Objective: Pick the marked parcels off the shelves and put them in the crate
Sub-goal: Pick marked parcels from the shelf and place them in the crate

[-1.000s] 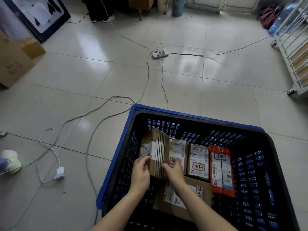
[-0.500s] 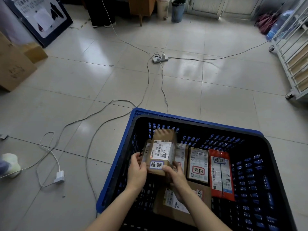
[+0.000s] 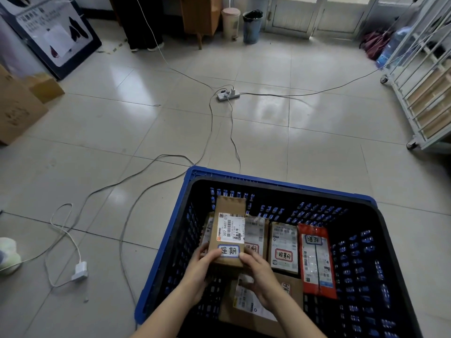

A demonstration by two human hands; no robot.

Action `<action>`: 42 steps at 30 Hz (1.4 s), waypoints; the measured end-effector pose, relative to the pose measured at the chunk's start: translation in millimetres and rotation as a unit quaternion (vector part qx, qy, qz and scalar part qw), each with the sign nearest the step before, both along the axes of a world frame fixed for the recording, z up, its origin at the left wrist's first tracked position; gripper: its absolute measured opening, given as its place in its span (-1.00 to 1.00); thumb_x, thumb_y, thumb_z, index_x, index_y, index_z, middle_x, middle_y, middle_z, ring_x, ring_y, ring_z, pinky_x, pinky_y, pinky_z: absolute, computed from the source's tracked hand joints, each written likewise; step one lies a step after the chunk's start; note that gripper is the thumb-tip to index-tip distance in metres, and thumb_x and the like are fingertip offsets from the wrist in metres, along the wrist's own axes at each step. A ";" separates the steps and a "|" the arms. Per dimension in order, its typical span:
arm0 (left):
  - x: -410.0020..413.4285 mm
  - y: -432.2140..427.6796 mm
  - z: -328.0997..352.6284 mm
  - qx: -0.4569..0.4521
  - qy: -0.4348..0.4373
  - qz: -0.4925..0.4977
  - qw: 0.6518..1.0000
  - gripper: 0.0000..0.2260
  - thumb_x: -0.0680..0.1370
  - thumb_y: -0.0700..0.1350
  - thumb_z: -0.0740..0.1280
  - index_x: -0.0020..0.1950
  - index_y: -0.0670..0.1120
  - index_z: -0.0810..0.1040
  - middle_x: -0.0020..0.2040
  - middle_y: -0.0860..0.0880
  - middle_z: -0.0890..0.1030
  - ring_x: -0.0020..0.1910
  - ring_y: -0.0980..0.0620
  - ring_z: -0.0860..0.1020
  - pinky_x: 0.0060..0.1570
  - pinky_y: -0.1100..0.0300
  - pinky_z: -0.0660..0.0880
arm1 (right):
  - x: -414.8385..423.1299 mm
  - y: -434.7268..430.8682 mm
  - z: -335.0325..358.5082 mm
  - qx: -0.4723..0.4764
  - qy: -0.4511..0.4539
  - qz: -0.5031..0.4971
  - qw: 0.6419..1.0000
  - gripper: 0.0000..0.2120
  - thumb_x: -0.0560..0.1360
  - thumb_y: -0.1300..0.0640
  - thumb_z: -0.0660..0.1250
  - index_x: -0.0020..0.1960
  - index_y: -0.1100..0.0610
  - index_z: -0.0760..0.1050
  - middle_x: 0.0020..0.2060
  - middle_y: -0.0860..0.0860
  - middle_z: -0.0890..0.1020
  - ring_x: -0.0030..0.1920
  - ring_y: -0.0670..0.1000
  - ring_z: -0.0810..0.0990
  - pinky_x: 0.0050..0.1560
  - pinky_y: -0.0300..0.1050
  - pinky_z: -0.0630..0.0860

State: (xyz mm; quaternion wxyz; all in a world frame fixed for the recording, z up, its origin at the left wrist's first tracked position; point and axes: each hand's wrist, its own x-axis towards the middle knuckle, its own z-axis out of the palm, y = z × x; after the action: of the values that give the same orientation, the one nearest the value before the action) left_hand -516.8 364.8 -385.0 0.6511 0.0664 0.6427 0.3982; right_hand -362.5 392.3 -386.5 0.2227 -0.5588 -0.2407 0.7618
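A blue-rimmed black crate stands on the tiled floor right below me. Both hands hold a small brown cardboard parcel with a white shipping label and a blue-framed handwritten tag, face up, over the crate's left part. My left hand grips its near left corner and my right hand its near right corner. Under and beside it lie other parcels: a brown one with a red-framed tag, a red pouch and a larger brown box near me.
Cables run across the floor from a white power strip, and a white charger lies at left. A white wheeled shelf rack stands at right. Cardboard boxes sit at far left. Bins stand at the back.
The parcel has turned from standing on edge to lying flat with its label facing up, both hands still on it. My view has tilted up slightly.
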 end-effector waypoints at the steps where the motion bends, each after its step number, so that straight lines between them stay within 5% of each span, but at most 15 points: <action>1: -3.8 -1.9 -3.8 -0.006 0.015 0.018 1.000 -0.53 0.46 -0.11 0.41 0.34 -0.01 0.36 0.10 -0.13 0.59 0.01 -0.06 0.59 -0.25 0.14 0.50 | 0.0 1.3 -1.0 0.018 -0.029 0.019 0.999 -0.57 0.53 0.05 0.28 0.38 0.05 0.35 0.20 0.07 0.54 0.15 0.06 0.53 0.03 -0.01 0.50; 5: -17.6 -2.3 -23.5 -0.034 0.045 0.083 0.995 -0.49 0.43 -0.11 0.45 0.34 0.00 0.39 -0.03 -0.08 0.63 -0.11 -0.01 0.62 -0.32 0.15 0.53 | 10.8 5.9 -4.7 0.047 -0.098 0.042 0.993 -0.64 0.55 -0.01 0.25 0.32 0.04 0.39 0.20 -0.05 0.46 0.27 0.04 0.43 0.16 0.02 0.42; 11: -18.0 -2.1 -47.4 -0.039 0.091 0.074 0.992 -0.46 0.45 -0.07 0.43 0.41 0.00 0.36 0.32 -0.14 0.49 0.26 -0.15 0.48 0.31 -0.15 0.39 | 34.5 7.7 -17.7 0.069 -0.157 0.051 0.984 -0.78 0.56 0.01 0.24 0.19 0.00 0.43 0.12 -0.05 0.50 0.15 -0.01 0.49 0.00 -0.09 0.46; 20: -5.3 6.8 -33.1 -0.042 0.198 -0.024 0.979 -0.47 0.59 -0.15 0.26 0.52 -0.07 0.18 0.37 -0.12 0.45 0.33 -0.13 0.43 0.29 0.02 0.36 | 42.4 7.3 -19.2 0.090 -0.183 0.073 0.976 -0.67 0.57 0.03 0.23 0.30 0.10 0.41 0.10 -0.07 0.48 0.13 -0.04 0.45 0.11 -0.11 0.41; 24: -0.7 1.0 -21.7 -0.030 0.255 -0.124 0.958 -0.36 0.59 -0.07 0.26 0.56 -0.06 -0.02 0.52 -0.13 0.18 0.47 -0.12 0.22 0.41 -0.01 0.23 | 44.3 8.8 -17.3 0.114 -0.190 0.084 0.971 -0.66 0.57 0.03 0.23 0.31 0.11 0.41 0.15 -0.04 0.49 0.12 -0.07 0.44 0.10 -0.16 0.39; 26: 2.1 -5.9 -13.9 -0.009 0.315 -0.196 0.929 -0.32 0.59 -0.03 0.24 0.56 -0.03 -0.10 0.57 -0.10 -0.03 0.54 -0.09 0.02 0.45 0.03 0.12 | 47.2 9.3 -16.5 0.144 -0.214 0.107 0.960 -0.64 0.56 0.04 0.24 0.33 0.12 0.39 0.23 -0.01 0.49 0.14 -0.08 0.44 0.12 -0.19 0.39; 29: 3.8 -10.2 -5.4 0.052 0.420 -0.290 0.858 -0.32 0.58 0.02 0.24 0.56 0.01 -0.11 0.57 -0.04 -0.09 0.55 -0.04 -0.13 0.50 0.01 0.01 | 53.3 8.0 -15.0 0.194 -0.291 0.180 0.919 -0.56 0.56 0.01 0.23 0.40 0.11 0.32 0.33 0.00 0.43 0.27 -0.04 0.42 0.22 -0.12 0.42; 33: 6.6 -3.9 6.0 0.083 0.526 -0.429 0.730 -0.36 0.58 0.11 0.19 0.56 -0.01 -0.05 0.57 -0.05 0.00 0.55 -0.06 -0.06 0.50 0.05 0.00 | 65.3 1.3 -7.3 0.291 -0.471 0.325 0.767 -0.48 0.54 -0.13 0.16 0.45 0.00 0.21 0.41 -0.04 0.31 0.41 -0.01 0.27 0.35 -0.05 0.30; 35: 9.4 -1.0 12.7 0.084 0.558 -0.482 0.670 -0.37 0.58 0.14 0.18 0.55 -0.02 0.00 0.56 -0.05 0.04 0.54 -0.07 -0.03 0.51 0.03 -0.01 | 69.5 -3.9 -1.4 0.309 -0.517 0.344 0.720 -0.45 0.53 -0.16 0.16 0.46 0.00 0.18 0.41 -0.02 0.31 0.43 0.00 0.23 0.41 -0.02 0.21; 42: 15.9 -3.3 37.3 0.111 0.593 -0.563 0.565 -0.41 0.56 0.15 0.19 0.51 -0.02 0.10 0.53 -0.05 0.12 0.53 -0.05 0.02 0.51 -0.03 -0.08 | 80.0 -33.0 33.0 0.316 -0.567 0.323 0.689 -0.45 0.53 -0.13 0.17 0.46 -0.02 0.15 0.44 -0.03 0.26 0.45 0.00 0.18 0.46 0.01 0.12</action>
State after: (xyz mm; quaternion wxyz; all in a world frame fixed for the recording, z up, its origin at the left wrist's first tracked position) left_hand -500.9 361.5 -347.7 0.2037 0.7078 0.6675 -0.1090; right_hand -282.5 359.3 -353.5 -0.0530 -0.6686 -0.7131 0.2042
